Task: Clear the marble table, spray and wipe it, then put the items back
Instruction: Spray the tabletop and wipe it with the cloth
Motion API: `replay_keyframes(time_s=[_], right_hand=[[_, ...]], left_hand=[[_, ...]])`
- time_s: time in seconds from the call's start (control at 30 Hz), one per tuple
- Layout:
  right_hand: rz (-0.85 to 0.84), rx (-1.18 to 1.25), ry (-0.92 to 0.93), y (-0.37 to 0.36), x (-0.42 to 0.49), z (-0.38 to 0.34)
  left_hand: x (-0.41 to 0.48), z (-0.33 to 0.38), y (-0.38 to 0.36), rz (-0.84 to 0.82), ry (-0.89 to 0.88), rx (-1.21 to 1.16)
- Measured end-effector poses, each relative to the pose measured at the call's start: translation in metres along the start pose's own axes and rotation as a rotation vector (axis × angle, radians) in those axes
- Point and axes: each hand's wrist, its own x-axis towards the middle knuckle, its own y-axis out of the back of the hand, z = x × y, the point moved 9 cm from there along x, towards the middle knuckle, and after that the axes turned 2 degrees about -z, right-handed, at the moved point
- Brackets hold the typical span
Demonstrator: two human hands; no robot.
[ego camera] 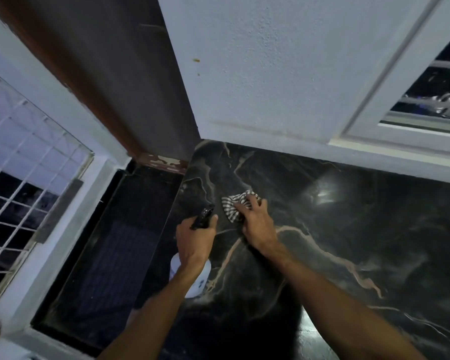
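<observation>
The black marble table (348, 242) with pale veins fills the lower right. My right hand (255, 224) presses a crumpled checked cloth (231, 206) flat on the marble near its far left corner. My left hand (195, 240) grips a spray bottle (199, 279) by the neck; its black trigger head (203, 216) points toward the cloth and its white body hangs below my wrist at the table's left edge.
A white wall (270, 74) backs the table, with a window frame (413, 120) at the right. A dark brown door frame (94, 87) and a barred window (24, 165) stand to the left. Dark floor (102, 255) lies beside the table's left edge.
</observation>
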Motion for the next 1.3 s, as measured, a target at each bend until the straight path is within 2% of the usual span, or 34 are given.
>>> replay_keyframes(time_s=[0.07, 0.17, 0.23, 0.33, 0.37, 0.4, 0.47, 0.5, 0.53, 0.63, 0.7, 0.73, 0.83, 0.87, 0.97, 1.0, 1.03, 1.13, 1.17, 1.3], right_hand=[[0.034, 0.049, -0.036, 0.005, 0.015, 0.007], [0.126, 0.138, -0.274, 0.007, 0.037, 0.009], [0.071, 0.079, -0.15, -0.013, 0.044, -0.037], [-0.086, 0.006, 0.267, -0.05, 0.045, -0.104], [-0.093, 0.007, 0.301, -0.05, 0.057, -0.11], [-0.075, 0.021, 0.237, -0.045, 0.074, -0.106], [-0.01, 0.054, -0.002, -0.033, 0.107, -0.095], [-0.002, 0.044, -0.042, -0.033, 0.113, -0.1], [-0.012, 0.008, 0.008, -0.039, 0.113, -0.116], [-0.126, -0.06, 0.382, -0.07, 0.088, -0.16], [-0.138, -0.094, 0.443, -0.068, 0.099, -0.155], [-0.103, -0.101, 0.364, -0.06, 0.12, -0.144], [0.034, -0.025, -0.071, -0.029, 0.167, -0.106], [0.035, -0.041, -0.085, -0.029, 0.17, -0.108], [-0.038, -0.113, 0.161, -0.042, 0.163, -0.123], [-0.036, -0.099, 0.183, -0.038, 0.168, -0.118], [-0.005, -0.071, 0.115, -0.032, 0.181, -0.105], [0.134, 0.05, -0.248, -0.012, 0.215, -0.071], [0.139, 0.047, -0.26, -0.011, 0.221, -0.074], [0.063, -0.063, -0.061, -0.019, 0.229, -0.087]], left_hand=[[0.007, 0.003, 0.005, 0.016, 0.014, -0.003], [0.025, -0.003, 0.018, 0.035, 0.032, -0.013], [0.035, -0.001, 0.032, 0.073, 0.002, 0.01], [0.058, 0.003, 0.051, 0.069, -0.079, 0.017], [0.067, 0.001, 0.057, 0.065, -0.089, -0.001], [0.074, 0.001, 0.062, 0.066, -0.092, -0.022], [0.087, -0.003, 0.073, 0.078, -0.091, -0.044], [0.093, -0.003, 0.077, 0.082, -0.092, -0.048], [0.098, -0.002, 0.08, 0.08, -0.097, -0.056], [0.113, 0.001, 0.089, 0.076, -0.122, -0.099], [0.122, 0.003, 0.09, 0.066, -0.134, -0.11], [0.126, 0.005, 0.09, 0.063, -0.141, -0.112], [0.135, 0.011, 0.087, 0.053, -0.143, -0.128], [0.137, 0.015, 0.085, 0.049, -0.154, -0.128], [0.146, 0.029, 0.077, 0.014, -0.19, -0.145], [0.149, 0.034, 0.073, 0.003, -0.201, -0.148], [0.153, 0.039, 0.069, -0.006, -0.213, -0.146], [0.16, 0.053, 0.057, -0.038, -0.267, -0.122], [0.162, 0.058, 0.053, -0.046, -0.279, -0.101], [0.169, 0.071, 0.043, -0.055, -0.319, -0.084]])
